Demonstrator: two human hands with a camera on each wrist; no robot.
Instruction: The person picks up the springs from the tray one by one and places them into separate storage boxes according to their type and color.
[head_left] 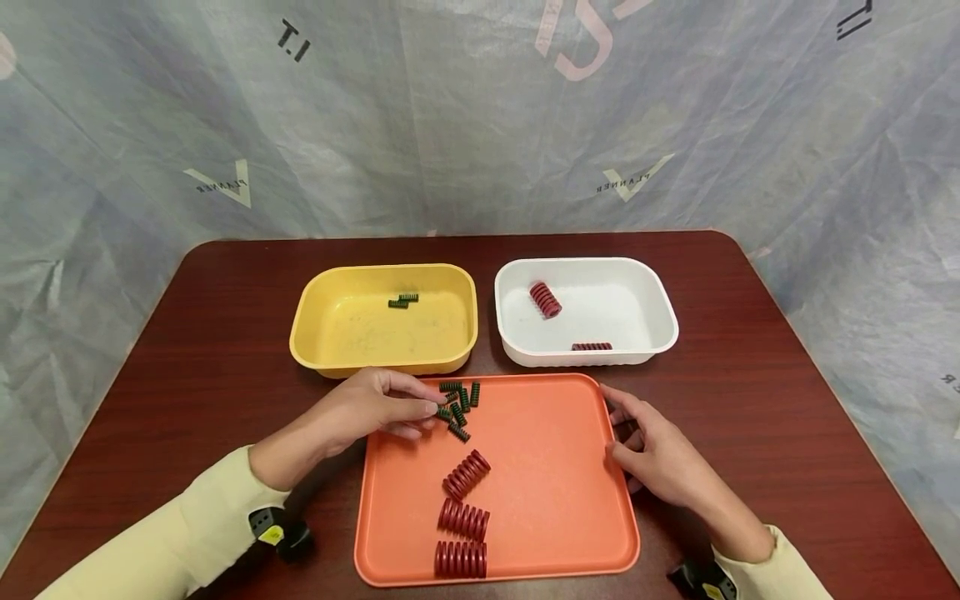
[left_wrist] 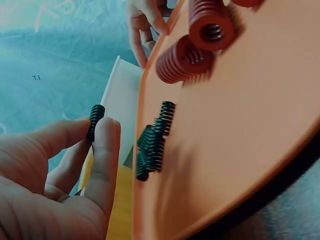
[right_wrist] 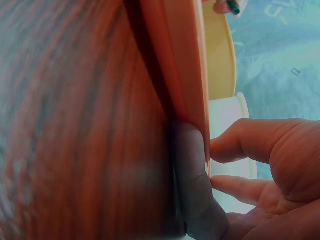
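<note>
Past the dark tabletop (head_left: 750, 350) I see a pale printed sheet (head_left: 465, 125). One green spring (left_wrist: 96, 119) is pinched between thumb and finger of the left hand (head_left: 367, 408), and loose green springs (head_left: 465, 400) lie just beside its fingertips on the orange tray (head_left: 555, 475). I have three red springs (head_left: 463, 519) on the near side of those fingertips. The right hand (head_left: 660, 454) grips the tray's right rim. Ahead of the left hand I get a yellow bin (head_left: 345, 325) holding two dark green springs (head_left: 408, 297); ahead of the right, a white bin (head_left: 622, 308) with two more red springs (head_left: 545, 300)
</note>
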